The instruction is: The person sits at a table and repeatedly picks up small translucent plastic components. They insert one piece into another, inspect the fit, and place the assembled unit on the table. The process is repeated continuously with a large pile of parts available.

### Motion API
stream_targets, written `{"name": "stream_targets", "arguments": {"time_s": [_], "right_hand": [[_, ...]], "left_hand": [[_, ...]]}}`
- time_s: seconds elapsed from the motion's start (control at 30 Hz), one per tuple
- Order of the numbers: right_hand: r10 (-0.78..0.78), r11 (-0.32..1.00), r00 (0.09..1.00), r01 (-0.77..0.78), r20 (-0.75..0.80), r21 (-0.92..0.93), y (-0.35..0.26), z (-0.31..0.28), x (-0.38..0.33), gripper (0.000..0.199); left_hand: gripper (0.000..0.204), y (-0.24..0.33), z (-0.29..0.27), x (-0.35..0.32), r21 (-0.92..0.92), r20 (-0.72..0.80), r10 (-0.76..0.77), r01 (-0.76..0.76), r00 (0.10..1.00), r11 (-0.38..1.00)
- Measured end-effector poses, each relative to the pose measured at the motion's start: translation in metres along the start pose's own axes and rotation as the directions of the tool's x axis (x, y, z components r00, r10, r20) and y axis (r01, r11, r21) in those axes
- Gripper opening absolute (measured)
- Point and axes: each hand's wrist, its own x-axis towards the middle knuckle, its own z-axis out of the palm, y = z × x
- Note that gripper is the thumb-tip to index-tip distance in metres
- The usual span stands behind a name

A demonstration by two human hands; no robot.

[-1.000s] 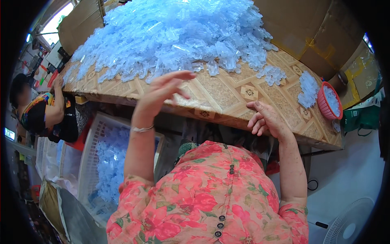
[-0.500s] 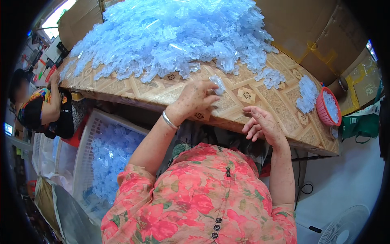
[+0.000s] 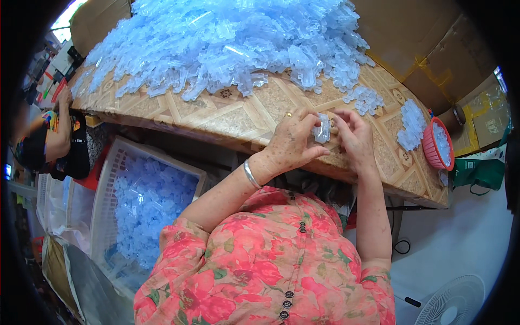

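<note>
Over the front edge of the table, my left hand [image 3: 292, 138] is closed round a clear, bluish plastic piece [image 3: 322, 129], oblong in shape, between thumb and fingers. My right hand [image 3: 355, 135] comes from the other side with thumb and index finger pinched at the piece's right edge. Its other fingers are curled and partly hidden. Beyond both hands rises a large heap of similar clear plastic pieces [image 3: 227, 51]. A cluster of small round clear pieces [image 3: 364, 101] lies beyond my right hand, and a flat pile of clear pieces [image 3: 411, 125] is further right.
A red plastic basket [image 3: 433, 154] holding clear pieces stands at the table's right edge. Below left is a white crate [image 3: 103, 216] full of clear pieces. Cardboard sheets [image 3: 417, 49] wall the back. Another person [image 3: 51, 135] sits far left; a white fan [image 3: 452, 303] stands lower right.
My left hand has moved right and slightly nearer with the plastic piece. My right hand has risen to meet it, its spread fingers now pinched at the piece. The view has shifted slightly.
</note>
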Motion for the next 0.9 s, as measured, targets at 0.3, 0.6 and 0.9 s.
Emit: {"name": "stream_targets", "arguments": {"time_s": [0.3, 0.6, 0.9], "right_hand": [[-0.359, 0.714, 0.933, 0.293, 0.028, -0.635, -0.019, 0.061, 0.079, 0.028], [-0.344, 0.805, 0.938, 0.272, -0.041, -0.528, -0.002, 0.021, 0.05, 0.021], [-0.213, 0.91, 0.962, 0.133, -0.17, -0.393, 0.001, -0.022, -0.04, 0.025]], "left_hand": [[0.031, -0.008, 0.01, -0.002, 0.07, -0.074, -0.032, 0.037, 0.997, 0.997], [0.03, -0.009, 0.01, -0.003, 0.061, -0.077, -0.029, 0.033, 0.997, 0.998], [0.052, -0.011, 0.01, -0.005, 0.015, -0.031, -0.088, 0.088, 0.996, 0.996]]}}
